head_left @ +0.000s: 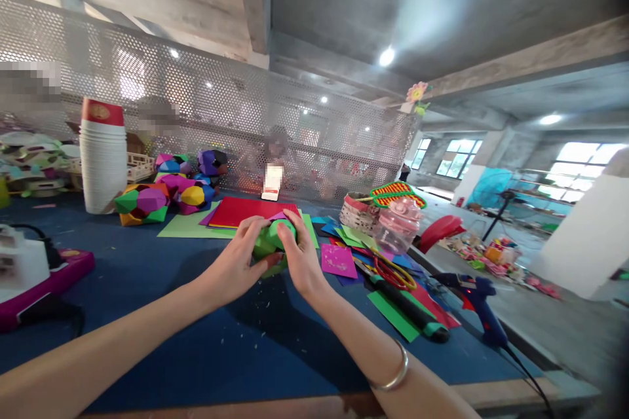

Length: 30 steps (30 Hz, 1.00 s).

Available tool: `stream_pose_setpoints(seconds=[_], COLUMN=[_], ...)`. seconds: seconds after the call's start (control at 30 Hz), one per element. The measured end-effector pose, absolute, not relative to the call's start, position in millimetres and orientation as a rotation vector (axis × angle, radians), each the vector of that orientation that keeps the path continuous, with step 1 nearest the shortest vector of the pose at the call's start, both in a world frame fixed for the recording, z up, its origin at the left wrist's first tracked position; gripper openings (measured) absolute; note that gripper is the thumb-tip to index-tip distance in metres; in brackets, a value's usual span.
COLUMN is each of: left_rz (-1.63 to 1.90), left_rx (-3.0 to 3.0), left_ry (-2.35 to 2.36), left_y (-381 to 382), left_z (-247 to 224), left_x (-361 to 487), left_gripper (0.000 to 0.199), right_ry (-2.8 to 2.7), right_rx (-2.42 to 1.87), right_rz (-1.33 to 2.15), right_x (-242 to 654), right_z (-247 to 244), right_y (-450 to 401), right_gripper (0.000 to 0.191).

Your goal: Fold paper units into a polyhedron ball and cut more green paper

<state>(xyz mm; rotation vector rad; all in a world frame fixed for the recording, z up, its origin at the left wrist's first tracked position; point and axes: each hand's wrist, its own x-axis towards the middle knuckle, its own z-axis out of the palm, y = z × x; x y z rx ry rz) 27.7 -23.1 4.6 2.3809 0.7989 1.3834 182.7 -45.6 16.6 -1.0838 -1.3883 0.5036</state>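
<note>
A green faceted paper ball is held between my two hands above the blue table mat, with a bit of purple showing at its top. My left hand wraps its left side, thumb below and fingers over the top. From the right, my right hand closes on it with the thumb pressed against the near green face. Much of the ball is hidden by fingers. Just behind it lie a red sheet and a light green sheet.
Several multicoloured paper balls sit left, beside stacked paper cups. A purple power strip lies nearer. On the right are a magenta card, a utility knife, scissors, a pink jar and a glue gun.
</note>
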Motion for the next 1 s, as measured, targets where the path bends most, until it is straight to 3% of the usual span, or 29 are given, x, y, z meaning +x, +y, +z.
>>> stream_pose_setpoints(seconds=[1.0], left_rz=[1.461], left_rx=[2.234], left_ry=[0.711], left_y=[-29], left_z=[7], left_x=[32], left_gripper=[0.042], right_ry=[-1.369], right_rx=[-1.024], right_rz=[0.459], right_x=[187], right_z=[26], right_y=[-48], right_gripper=[0.045])
